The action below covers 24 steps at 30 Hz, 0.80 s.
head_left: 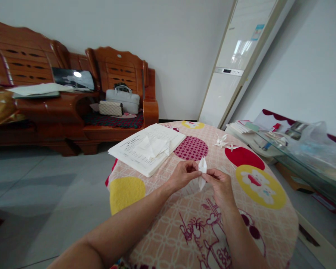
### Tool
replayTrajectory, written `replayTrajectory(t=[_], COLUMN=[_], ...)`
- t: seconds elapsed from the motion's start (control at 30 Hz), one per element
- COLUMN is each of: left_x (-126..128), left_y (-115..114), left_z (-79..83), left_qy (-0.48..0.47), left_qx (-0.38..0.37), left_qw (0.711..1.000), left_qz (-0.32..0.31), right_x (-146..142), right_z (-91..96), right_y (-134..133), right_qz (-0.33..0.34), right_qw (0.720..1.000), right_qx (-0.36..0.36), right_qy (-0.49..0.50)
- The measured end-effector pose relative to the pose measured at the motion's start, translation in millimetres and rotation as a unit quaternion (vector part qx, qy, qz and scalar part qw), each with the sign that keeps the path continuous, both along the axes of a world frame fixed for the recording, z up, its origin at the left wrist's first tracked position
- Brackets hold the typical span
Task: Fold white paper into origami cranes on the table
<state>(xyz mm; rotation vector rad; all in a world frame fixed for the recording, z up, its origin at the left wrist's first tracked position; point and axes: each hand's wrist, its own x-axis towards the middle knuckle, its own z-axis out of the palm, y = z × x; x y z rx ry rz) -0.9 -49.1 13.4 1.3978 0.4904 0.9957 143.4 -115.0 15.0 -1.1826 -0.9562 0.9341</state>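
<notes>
A small folded piece of white paper (202,171), narrow and pointed at both ends, is held upright above the patterned tablecloth (168,231). My left hand (183,175) pinches its left side with thumb and fingers. My right hand (220,186) pinches its right side, fingers curled. Two finished white paper cranes (221,141) sit further back on the cloth. A stack of printed sheets (147,147) with a loose folded sheet on top lies at the table's far left.
A carved wooden bench (72,101) with a white bag (122,99) and a quilted purse stands behind on the left. A tall white air conditioner (235,63) stands in the corner. A glass-topped table (305,157) with papers and plastic bags is on the right. Grey tiled floor lies left.
</notes>
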Motion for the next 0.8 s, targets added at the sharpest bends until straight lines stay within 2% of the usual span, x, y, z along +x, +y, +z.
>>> replayTrajectory(t=[0.13,0.43,0.7,0.8], left_x=[0.5,-0.4,2.0,1.4], left_y=[2.8,4.3,3.8,5.3], left_z=[-3.1,-4.6,-4.3,-4.6], left_qy=[0.009,0.004,-0.020,-0.013], left_qx=[0.004,-0.031,-0.071,-0.072], left_qw=[1.000,0.999,0.997,0.997], left_qz=[0.009,0.010,-0.006,-0.009], right_x=[2.5,2.5,3.3,1.5], right_z=[-2.4,-0.3,-4.2,-5.8], right_y=[0.6,0.3,1.6,1.6], right_qz=[-0.022,0.001,-0.008,-0.013], right_qw=[0.999,0.994,0.959,0.949], right_qx=[0.006,0.014,0.068,0.078], right_qy=[-0.029,-0.107,-0.276,-0.305])
